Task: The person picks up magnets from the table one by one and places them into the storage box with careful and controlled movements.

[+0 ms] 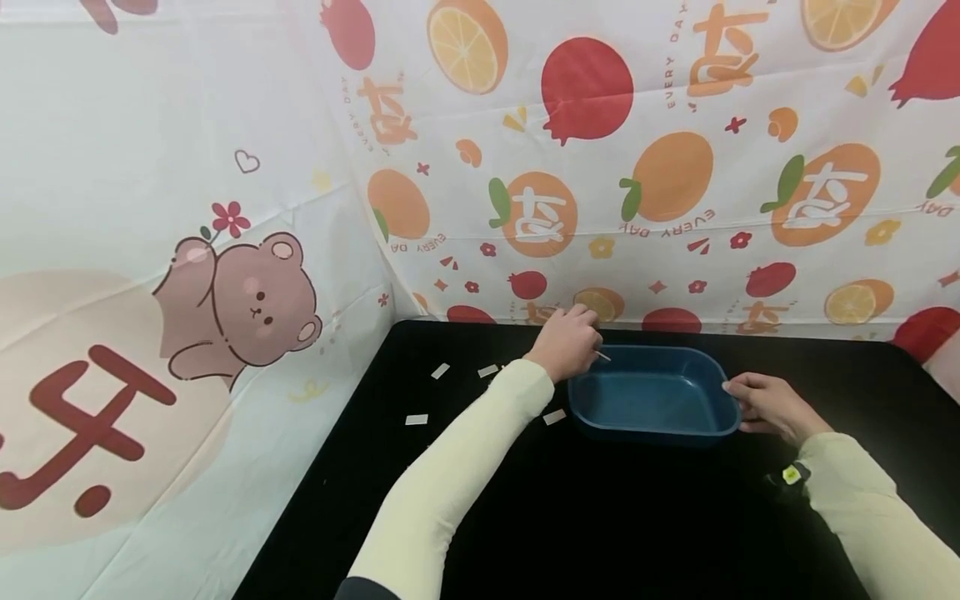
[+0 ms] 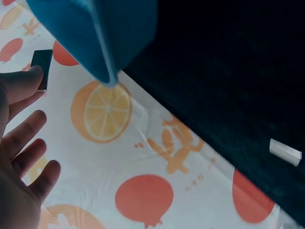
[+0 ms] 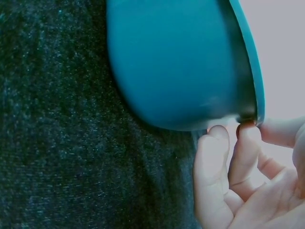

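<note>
- Far left of head view: printed cloth backdrop (image 1: 187,167) with a brown bear (image 1: 243,304) and red lettering; fruit pattern of oranges and pomegranates across the rear wall.
- Black bench (image 1: 600,517) below, meeting the cloth at the back and left edges.
- Small white paper slips (image 1: 417,419) scattered on the bench's left portion, lying flat; one slip just beside the tray's near-left corner, another visible in the left wrist view at right (image 2: 285,151).
- Left hand (image 1: 567,340), pale sleeve, hovering over the tray's far-left corner; thumb and forefinger pinching a thin slip (image 1: 603,356) whose tip juts over the tray rim. In left wrist view the same slip (image 2: 42,69) held edge-on at the fingertip, remaining fingers (image 2: 29,125) loosely spread and holding nothing.
- Blue tray (image 1: 652,396), rounded rectangle, sitting flat on the bench at centre, near the rear cloth; interior bare as seen from the head view.
- Right hand (image 1: 772,407) at the tray's right end, fingers (image 3: 214,162) curled against the outer wall and under the rim, thumb over the rim: grasping the tray edge.
- Right wrist: dark strap with a small yellow-green tag (image 1: 789,475) above the pale sleeve.
</note>
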A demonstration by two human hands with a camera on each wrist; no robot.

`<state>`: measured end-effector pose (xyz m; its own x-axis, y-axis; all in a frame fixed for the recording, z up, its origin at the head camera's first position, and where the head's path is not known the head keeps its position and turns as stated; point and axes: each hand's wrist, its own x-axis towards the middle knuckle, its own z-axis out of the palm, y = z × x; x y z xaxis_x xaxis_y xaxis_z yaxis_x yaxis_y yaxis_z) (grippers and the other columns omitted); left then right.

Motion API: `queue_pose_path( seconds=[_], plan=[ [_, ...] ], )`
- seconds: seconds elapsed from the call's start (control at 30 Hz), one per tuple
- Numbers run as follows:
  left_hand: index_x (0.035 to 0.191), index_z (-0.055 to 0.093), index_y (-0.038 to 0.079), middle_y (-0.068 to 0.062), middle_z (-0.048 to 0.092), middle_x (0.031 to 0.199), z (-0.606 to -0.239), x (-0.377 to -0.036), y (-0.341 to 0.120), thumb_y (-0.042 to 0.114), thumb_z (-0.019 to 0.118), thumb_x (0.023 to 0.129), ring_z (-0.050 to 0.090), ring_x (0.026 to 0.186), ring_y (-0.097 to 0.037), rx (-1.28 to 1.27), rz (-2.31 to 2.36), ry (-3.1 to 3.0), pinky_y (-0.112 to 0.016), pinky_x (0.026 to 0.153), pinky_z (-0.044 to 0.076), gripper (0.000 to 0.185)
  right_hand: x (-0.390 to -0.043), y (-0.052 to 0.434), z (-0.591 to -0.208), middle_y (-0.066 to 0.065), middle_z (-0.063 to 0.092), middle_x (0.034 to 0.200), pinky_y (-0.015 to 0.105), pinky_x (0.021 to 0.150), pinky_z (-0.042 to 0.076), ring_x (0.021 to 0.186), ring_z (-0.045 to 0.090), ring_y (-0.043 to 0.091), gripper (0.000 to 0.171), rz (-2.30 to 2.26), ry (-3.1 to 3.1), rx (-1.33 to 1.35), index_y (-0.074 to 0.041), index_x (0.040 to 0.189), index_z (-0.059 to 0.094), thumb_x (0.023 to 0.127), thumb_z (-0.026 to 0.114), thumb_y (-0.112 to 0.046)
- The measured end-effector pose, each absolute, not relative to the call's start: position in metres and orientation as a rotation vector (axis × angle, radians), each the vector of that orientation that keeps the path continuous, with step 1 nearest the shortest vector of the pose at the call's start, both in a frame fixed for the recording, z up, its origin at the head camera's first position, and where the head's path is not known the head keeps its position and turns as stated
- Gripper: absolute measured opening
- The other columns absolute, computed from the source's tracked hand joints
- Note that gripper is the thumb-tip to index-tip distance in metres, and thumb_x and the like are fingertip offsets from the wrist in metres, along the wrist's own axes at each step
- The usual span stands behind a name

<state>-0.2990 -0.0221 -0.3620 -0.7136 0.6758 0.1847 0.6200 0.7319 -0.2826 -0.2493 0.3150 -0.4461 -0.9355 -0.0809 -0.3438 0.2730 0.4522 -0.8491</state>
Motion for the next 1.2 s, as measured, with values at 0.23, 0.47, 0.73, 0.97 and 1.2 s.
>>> queue_pose_path(
  seconds=[0.23, 0.47, 0.73, 0.97, 1.2],
  plan=[
    [0.1, 0.079, 0.031, 0.007, 0.064, 0.125, -0.371, -0.304, -0.013, 0.037, 0.064, 0.095, 0.052, 0.12, -0.014, -0.956, 0.204, -2.779, -0.033, 0.093, 0.05, 0.017, -0.252, 0.315, -0.448, -0.003, 0.056, 0.078, 0.03, 0.068, 0.06, 0.07, 0.064, 0.01, 0.034, -1.483, 2.37, 0.165, -0.009, 0.108, 0.062, 0.103, 0.049, -0.04],
    [0.1, 0.079, 0.03, 0.006, 0.064, 0.121, -0.372, -0.307, -0.007, 0.037, 0.065, 0.094, 0.051, 0.116, -0.015, -0.931, 0.181, -2.831, -0.033, 0.091, 0.05, 0.016, -0.253, 0.314, -0.446, -0.003, 0.055, 0.079, 0.029, 0.069, 0.06, 0.071, 0.063, 0.01, 0.036, -1.482, 2.376, 0.142, -0.009, 0.109, 0.061, 0.103, 0.049, -0.043],
    [0.1, 0.079, 0.029, 0.006, 0.064, 0.116, -0.381, -0.312, -0.001, 0.036, 0.065, 0.095, 0.052, 0.111, -0.014, -0.948, 0.202, -2.844, -0.034, 0.093, 0.048, 0.016, -0.251, 0.314, -0.446, -0.002, 0.055, 0.079, 0.029, 0.069, 0.06, 0.071, 0.064, 0.009, 0.036, -1.488, 2.375, 0.153, -0.008, 0.109, 0.061, 0.103, 0.048, -0.041],
    [0.099, 0.078, 0.029, 0.008, 0.064, 0.118, -0.386, -0.313, 0.001, 0.037, 0.066, 0.094, 0.052, 0.113, -0.013, -0.909, 0.204, -2.882, -0.035, 0.098, 0.047, 0.015, -0.253, 0.315, -0.446, -0.002, 0.056, 0.08, 0.029, 0.07, 0.06, 0.071, 0.065, 0.01, 0.037, -1.489, 2.367, 0.154, -0.008, 0.111, 0.061, 0.103, 0.049, -0.042],
    [0.1, 0.078, 0.029, 0.007, 0.064, 0.118, -0.387, -0.315, 0.003, 0.038, 0.067, 0.094, 0.053, 0.117, -0.014, -0.845, 0.25, -2.927, -0.036, 0.104, 0.047, 0.016, -0.253, 0.314, -0.447, -0.002, 0.056, 0.079, 0.029, 0.069, 0.06, 0.071, 0.065, 0.01, 0.037, -1.487, 2.366, 0.158, -0.007, 0.11, 0.061, 0.103, 0.049, -0.041]
  ],
)
